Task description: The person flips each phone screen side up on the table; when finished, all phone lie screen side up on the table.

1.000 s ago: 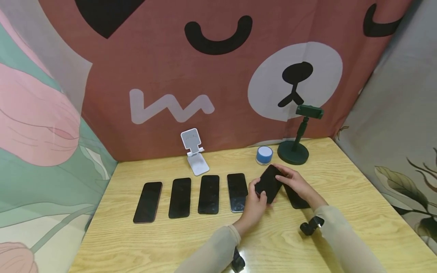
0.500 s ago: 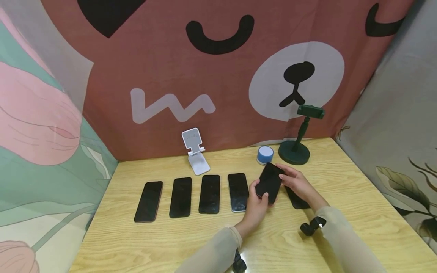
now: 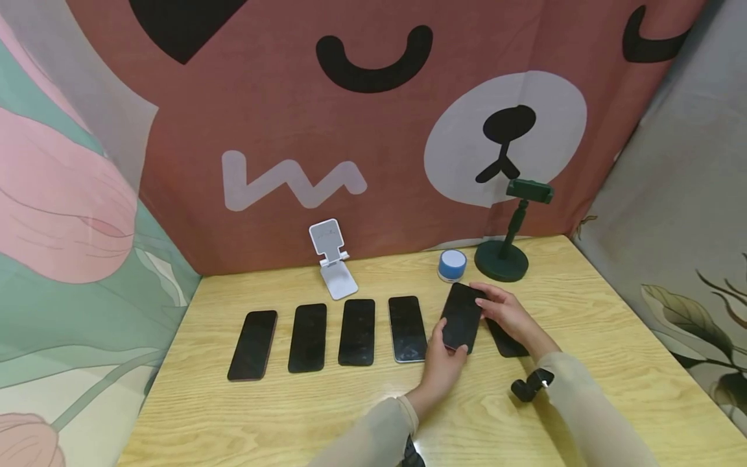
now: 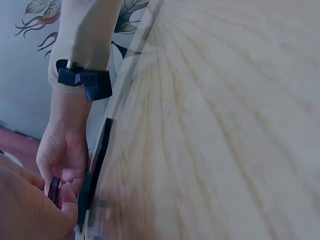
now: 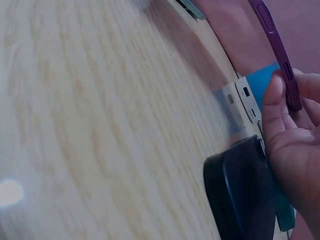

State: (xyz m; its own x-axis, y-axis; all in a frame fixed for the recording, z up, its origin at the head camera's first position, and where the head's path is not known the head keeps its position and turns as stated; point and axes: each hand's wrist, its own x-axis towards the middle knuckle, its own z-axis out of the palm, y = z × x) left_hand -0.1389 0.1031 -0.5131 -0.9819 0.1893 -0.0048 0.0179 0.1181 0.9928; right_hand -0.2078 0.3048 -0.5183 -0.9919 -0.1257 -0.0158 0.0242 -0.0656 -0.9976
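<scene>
A black-screened smartphone (image 3: 463, 318) is held above the table between both hands. My left hand (image 3: 441, 373) grips its lower end, with the thumb along the side. At the upper right edge my right hand (image 3: 508, 314) pinches it between thumb and fingers. The right wrist view shows this phone's purple edge (image 5: 277, 50) with its side buttons. Below the right hand another black phone (image 3: 506, 340) lies on the table, partly covered by that hand. To the left lies a row of several phones, the nearest being a phone with a silvery edge (image 3: 407, 329).
A white folding phone stand (image 3: 334, 259) is at the back. A blue round speaker (image 3: 452, 266) and a dark green phone holder (image 3: 506, 256) stand at the back right. The wooden table (image 3: 292, 415) meets a printed cloth behind.
The held phone has turned from a slant to more nearly upright in the head view. My left hand has shifted slightly right with its lower end; my right hand stays nearly in place.
</scene>
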